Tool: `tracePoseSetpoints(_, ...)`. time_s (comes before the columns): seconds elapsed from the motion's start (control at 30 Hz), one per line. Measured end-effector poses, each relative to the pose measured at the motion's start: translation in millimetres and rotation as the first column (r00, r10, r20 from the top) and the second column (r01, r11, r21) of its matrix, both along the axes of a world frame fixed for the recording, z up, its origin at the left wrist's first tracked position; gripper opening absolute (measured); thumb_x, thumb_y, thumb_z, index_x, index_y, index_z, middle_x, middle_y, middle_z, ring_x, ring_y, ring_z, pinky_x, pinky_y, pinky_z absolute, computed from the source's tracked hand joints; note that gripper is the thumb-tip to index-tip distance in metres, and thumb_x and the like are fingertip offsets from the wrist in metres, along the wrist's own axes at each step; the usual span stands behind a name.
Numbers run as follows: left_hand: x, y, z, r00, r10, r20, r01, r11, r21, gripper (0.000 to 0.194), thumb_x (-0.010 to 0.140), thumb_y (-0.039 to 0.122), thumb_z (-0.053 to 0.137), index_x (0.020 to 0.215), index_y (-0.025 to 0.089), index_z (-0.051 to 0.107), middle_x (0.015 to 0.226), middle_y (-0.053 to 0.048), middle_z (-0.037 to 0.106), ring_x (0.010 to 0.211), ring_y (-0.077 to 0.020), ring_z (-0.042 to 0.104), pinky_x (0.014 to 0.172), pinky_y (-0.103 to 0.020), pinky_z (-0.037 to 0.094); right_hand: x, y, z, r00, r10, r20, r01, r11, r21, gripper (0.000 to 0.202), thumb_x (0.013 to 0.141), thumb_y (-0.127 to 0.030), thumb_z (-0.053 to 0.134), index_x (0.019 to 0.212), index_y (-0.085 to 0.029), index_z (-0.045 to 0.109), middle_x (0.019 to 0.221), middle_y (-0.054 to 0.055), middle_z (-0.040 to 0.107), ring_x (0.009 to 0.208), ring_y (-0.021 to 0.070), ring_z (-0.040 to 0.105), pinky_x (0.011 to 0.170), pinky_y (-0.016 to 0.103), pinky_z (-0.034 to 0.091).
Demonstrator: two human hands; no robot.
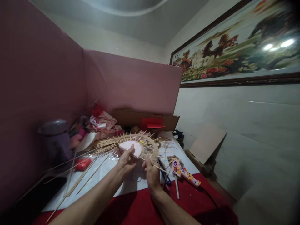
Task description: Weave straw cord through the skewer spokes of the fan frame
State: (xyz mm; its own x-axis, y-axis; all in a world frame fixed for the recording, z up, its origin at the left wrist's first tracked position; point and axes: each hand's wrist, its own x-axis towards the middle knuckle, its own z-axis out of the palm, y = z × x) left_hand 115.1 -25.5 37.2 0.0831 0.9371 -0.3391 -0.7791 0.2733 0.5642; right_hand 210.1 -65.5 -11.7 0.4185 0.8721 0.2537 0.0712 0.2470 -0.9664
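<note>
Between my hands is a fan-shaped frame of thin sticks (154, 149), with a woven straw-coloured band curving through the sticks and their tips poking out beyond it. A pale pink-white half-disc (126, 145) forms its centre. My left hand (127, 161) is closed on this half-disc, thumb flat on its front face. Around the lower right end of the band, my right hand (151, 172) is closed, near a stick that reaches out to the right. Its fingertips are partly hidden. Beside the right hand lie dark-handled pliers or scissors (167, 178), partly covered.
A flower-patterned glue gun (185, 175) with a glue stick (177, 187) lies at right. Loose thin sticks (87, 175) spread across the left. Behind them are a red packet (83, 164), a purple lidded container (56, 140) and crumpled pink wrapping (104, 123). Cardboard (124, 115) stands behind.
</note>
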Motion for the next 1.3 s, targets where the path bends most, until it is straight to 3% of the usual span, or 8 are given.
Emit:
tracePoseSetpoints(0.13, 2.0, -8.6, 16.7, 0.997, -0.04, 0.07, 0.037, 0.998, 0.054, 0.006, 0.076, 0.01, 0.061, 0.081, 0.014, 0.061, 0.068, -0.003, 0.068, 0.058, -0.0145, 0.064, 0.059, -0.026, 0.053, -3.8, -12.8, 8.7, 0.999, 0.05, -0.013, -0.048, 0.992, 0.121, 0.046, 0.078, -0.053, 0.049, 0.046, -0.019, 0.049, 0.047, 0.0, 0.05, 0.049, 0.0127, 0.048, 0.056, 0.025, 0.041)
tracePoseSetpoints(0.27, -1.1, -21.7, 25.5, 0.96, -0.273, 0.061, 0.252, 0.94, 0.229, 0.008, 0.08, 0.014, 0.056, 0.083, 0.009, 0.063, 0.073, -0.01, 0.069, 0.066, -0.0189, 0.066, 0.06, -0.029, 0.053, -5.1, -21.6, 12.4, 0.993, 0.103, -0.053, -0.095, 0.986, 0.136, 0.042, 0.078, -0.053, 0.051, 0.053, -0.019, 0.053, 0.051, 0.0, 0.05, 0.051, 0.0131, 0.05, 0.053, 0.024, 0.041)
tracePoseSetpoints(0.47, -12.3, -26.6, 14.7, 0.944, -0.324, -0.07, 0.331, 0.912, 0.244, 0.012, 0.083, 0.016, 0.052, 0.082, 0.011, 0.062, 0.07, -0.008, 0.069, 0.058, -0.0189, 0.064, 0.045, -0.027, 0.049, -5.9, -26.4, 9.9, 0.992, 0.122, 0.029, -0.125, 0.979, 0.158, 0.04, 0.079, -0.05, 0.053, 0.056, -0.018, 0.056, 0.055, 0.001, 0.053, 0.051, 0.0122, 0.047, 0.053, 0.025, 0.04)
tracePoseSetpoints(0.63, -21.8, -28.3, 5.0, 0.893, -0.442, -0.088, 0.44, 0.812, 0.383, 0.023, 0.085, 0.026, 0.049, 0.087, 0.01, 0.064, 0.078, -0.012, 0.07, 0.057, -0.0179, 0.062, 0.05, -0.03, 0.05, -6.9, -22.0, 5.6, 0.966, 0.258, -0.036, -0.25, 0.956, 0.152, 0.038, 0.08, -0.049, 0.053, 0.058, -0.017, 0.057, 0.052, -0.001, 0.048, 0.048, 0.0092, 0.039, 0.048, 0.023, 0.035)
tracePoseSetpoints(0.83, -26.1, -34.3, 7.2, 0.956, -0.286, -0.059, 0.29, 0.907, 0.307, 0.018, 0.085, 0.015, 0.047, 0.087, 0.01, 0.065, 0.083, -0.011, 0.071, 0.069, -0.0192, 0.066, 0.067, -0.034, 0.054, -6.4, -23.7, 9.9, 0.91, 0.412, 0.045, -0.411, 0.885, 0.218, 0.024, 0.075, -0.04, 0.062, 0.071, -0.017, 0.061, 0.062, 0.0, 0.053, 0.059, 0.0122, 0.046, 0.056, 0.024, 0.04)
tracePoseSetpoints(0.97, -32.5, -34.5, 7.5, 0.97, -0.24, -0.05, 0.243, 0.912, 0.332, 0.018, 0.085, 0.013, 0.047, 0.089, 0.01, 0.064, 0.081, -0.011, 0.071, 0.069, -0.0199, 0.067, 0.062, -0.033, 0.056, -6.7, -26.3, 8.5, 0.894, 0.42, 0.155, -0.446, 0.866, 0.226, 0.016, 0.082, -0.031, 0.055, 0.083, -0.017, 0.062, 0.07, 0.001, 0.055, 0.069, 0.0134, 0.049, 0.067, 0.026, 0.041)
tracePoseSetpoints(1.13, -38.1, -32.0, 4.3, 0.975, -0.222, -0.009, 0.214, 0.925, 0.313, 0.02, 0.086, 0.013, 0.045, 0.085, 0.011, 0.064, 0.075, -0.009, 0.071, 0.067, -0.0188, 0.067, 0.064, -0.032, 0.057, -8.9, -21.6, -4.3, 0.882, 0.458, 0.109, -0.47, 0.859, 0.202, 0.016, 0.085, -0.03, 0.047, 0.086, -0.018, 0.057, 0.059, -0.004, 0.041, 0.052, 0.0091, 0.038, 0.051, 0.022, 0.034)
tracePoseSetpoints(1.3, -39.6, -32.8, 4.6, 0.971, -0.239, -0.022, 0.234, 0.92, 0.315, 0.018, 0.085, 0.016, 0.048, 0.084, 0.011, 0.065, 0.076, -0.009, 0.071, 0.072, -0.0205, 0.068, 0.069, -0.036, 0.056, -8.8, -18.9, -4.9, 0.904, 0.386, 0.182, -0.416, 0.892, 0.176, 0.017, 0.085, -0.03, 0.046, 0.077, -0.018, 0.052, 0.056, -0.005, 0.041, 0.05, 0.0087, 0.035, 0.049, 0.021, 0.031)
